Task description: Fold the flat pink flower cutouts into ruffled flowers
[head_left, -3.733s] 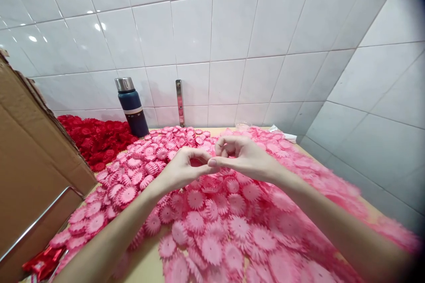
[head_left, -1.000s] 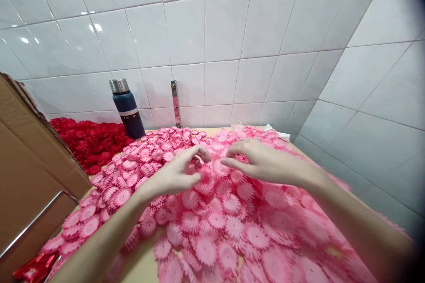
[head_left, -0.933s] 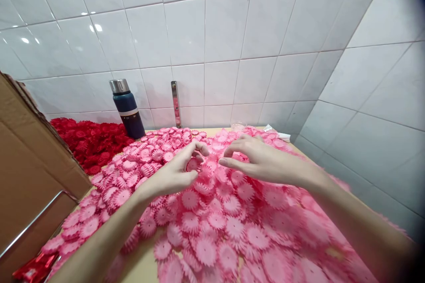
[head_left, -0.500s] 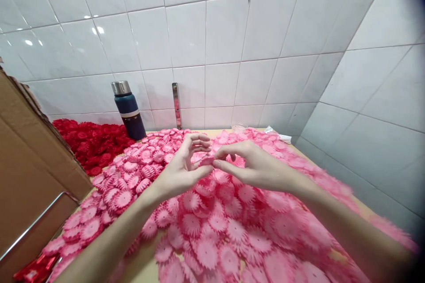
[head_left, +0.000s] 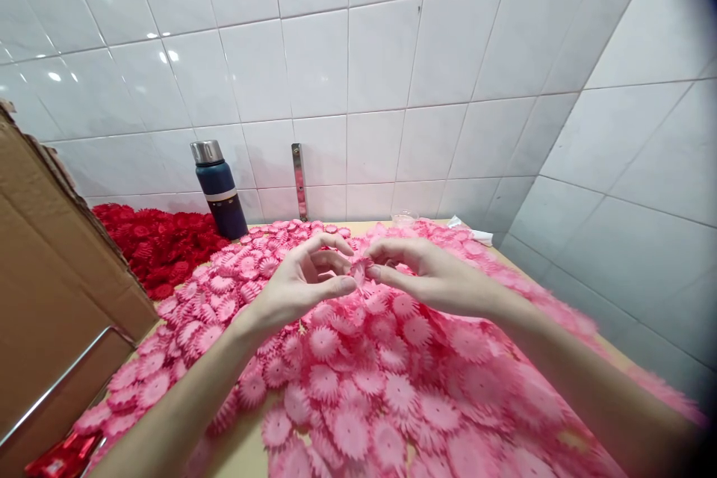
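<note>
My left hand [head_left: 305,280] and my right hand [head_left: 431,275] meet above the middle of a table covered in pink fringed paper flowers [head_left: 386,373]. Between the fingertips of both hands sits one small pink flower piece [head_left: 358,269], pinched from both sides and lifted a little above the pile. Most of the piece is hidden by my fingers. Smaller, tighter pink flowers [head_left: 235,287] lie in a heap to the left of my left hand.
A heap of red flowers [head_left: 154,243] lies at the back left beside a dark blue flask with a steel cap [head_left: 218,190]. A cardboard box [head_left: 50,276] with a metal bar stands at the left edge. White tiled walls close the back and right.
My hands were apart over the pile a second ago, the left one holding a flower. They have come together and now both pinch the same pink piece, raised slightly.
</note>
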